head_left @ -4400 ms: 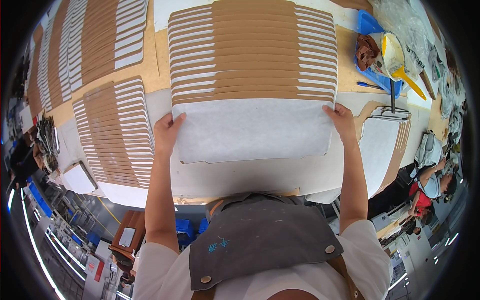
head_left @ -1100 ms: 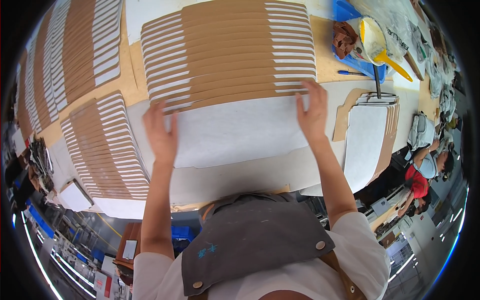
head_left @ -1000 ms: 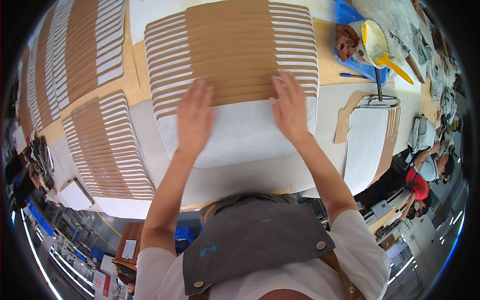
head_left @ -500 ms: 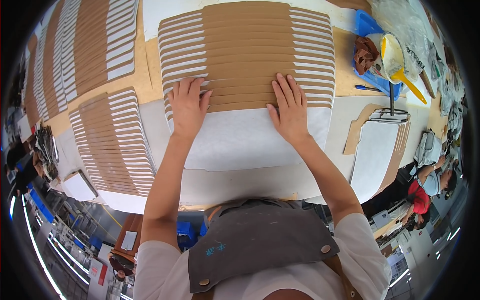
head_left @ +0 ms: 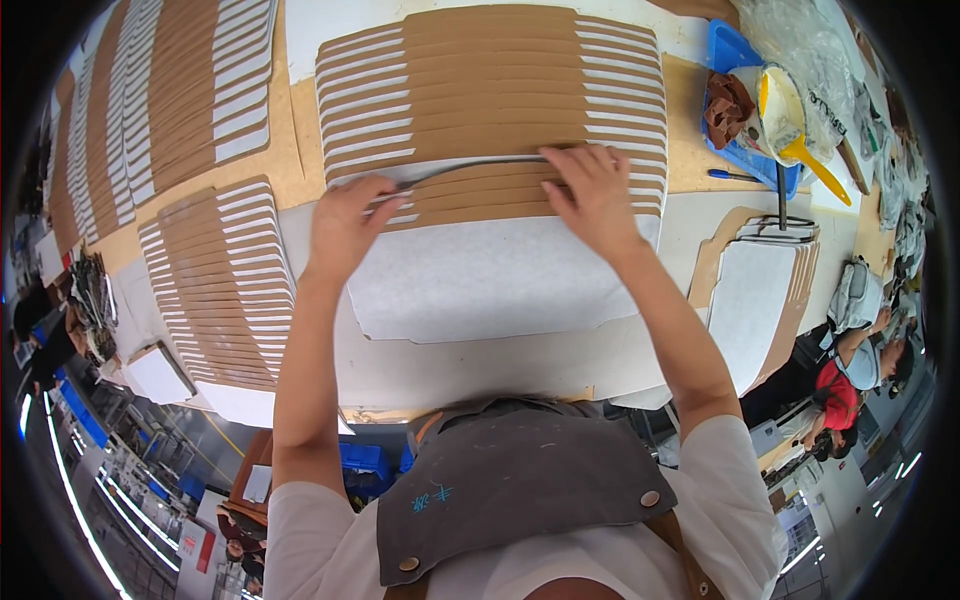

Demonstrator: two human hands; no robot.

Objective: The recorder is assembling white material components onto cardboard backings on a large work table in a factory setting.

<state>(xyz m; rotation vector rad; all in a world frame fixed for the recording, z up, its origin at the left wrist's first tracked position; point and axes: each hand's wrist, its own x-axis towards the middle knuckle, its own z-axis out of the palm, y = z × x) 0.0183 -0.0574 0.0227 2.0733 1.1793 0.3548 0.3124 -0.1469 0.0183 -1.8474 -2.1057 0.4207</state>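
A row of overlapping flat panels (head_left: pixel 494 110), brown in the middle with white at the sides, lies fanned out before me. The lowest panel shows a broad white face (head_left: pixel 500 285). My left hand (head_left: pixel 345 220) pinches one panel of the row near its left side. Toward the right side, my right hand (head_left: pixel 598 195) has its fingers bent over the same panel's edge, thumb below. Between the hands this edge bows upward as a dark curved line (head_left: pixel 470 162), opening a gap in the row. My fingertips are partly hidden.
More fanned panels lie at left, in a near row (head_left: pixel 215 290) and a far row (head_left: pixel 180 90). At right are a blue tray (head_left: pixel 725 50), a tub with a yellow-handled brush (head_left: pixel 815 170), a blue pen (head_left: pixel 735 176) and stacked white panels (head_left: pixel 750 300). Other people are beyond.
Both hands were lying flat on the row with fingers stretched. Now they are curled at a panel's edge, which has lifted. My left hand has moved down and left, my right slightly right.
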